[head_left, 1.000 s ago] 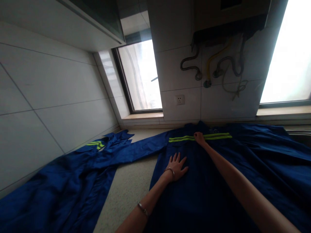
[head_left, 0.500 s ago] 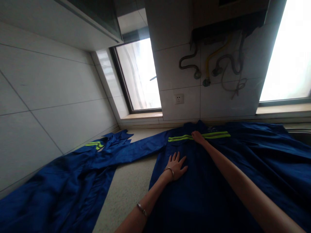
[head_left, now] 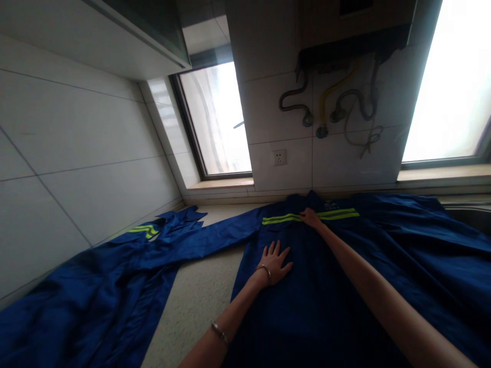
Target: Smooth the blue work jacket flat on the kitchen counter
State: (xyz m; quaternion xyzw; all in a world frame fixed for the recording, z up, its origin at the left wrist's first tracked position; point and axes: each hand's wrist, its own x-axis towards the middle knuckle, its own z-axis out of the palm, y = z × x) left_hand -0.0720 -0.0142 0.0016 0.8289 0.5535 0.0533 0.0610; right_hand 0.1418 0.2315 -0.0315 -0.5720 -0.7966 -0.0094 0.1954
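A dark blue work jacket with a yellow-green reflective band across its chest lies spread out in front of me, collar toward the wall. My left hand rests flat on the jacket's front below the band, its fingers spread. Further up, at the middle of the band, my right hand has its fingers closed on the jacket's front edge; the fingertips are partly hidden. One jacket sleeve stretches left over a second blue garment, which is crumpled and has similar bright stripes.
The speckled countertop shows between the two garments. Behind it the tiled wall holds a power socket, bent pipes and a dark box-shaped unit. A window stands left of these; a sink edge shows at right.
The view has shifted slightly, so everything sits a little further left. Both hands keep their places on the jacket.
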